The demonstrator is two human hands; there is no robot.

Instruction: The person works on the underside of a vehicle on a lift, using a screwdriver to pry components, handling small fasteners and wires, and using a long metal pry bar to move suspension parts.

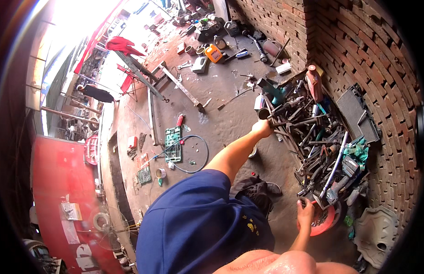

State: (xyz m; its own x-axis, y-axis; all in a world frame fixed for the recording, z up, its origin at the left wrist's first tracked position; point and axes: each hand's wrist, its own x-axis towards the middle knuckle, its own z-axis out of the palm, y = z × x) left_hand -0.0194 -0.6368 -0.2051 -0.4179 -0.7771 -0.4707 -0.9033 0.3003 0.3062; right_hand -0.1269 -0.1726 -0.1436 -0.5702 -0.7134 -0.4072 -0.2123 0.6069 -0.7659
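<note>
My left hand is closed on a dark metal piece at the near edge of a heap of tools and parts; its exact shape is unclear among the clutter. Just above that hand is an open dark metal cylinder. Lower right, my right hand grips a small dark object beside a red basin containing small dark bits. A long silver bar and a teal cloth lie in the heap.
A brick wall runs along the right, with a radiator leaning on it. Green tool cases, a hose, a metal stand and containers are spread over the floor. A red panel stands left.
</note>
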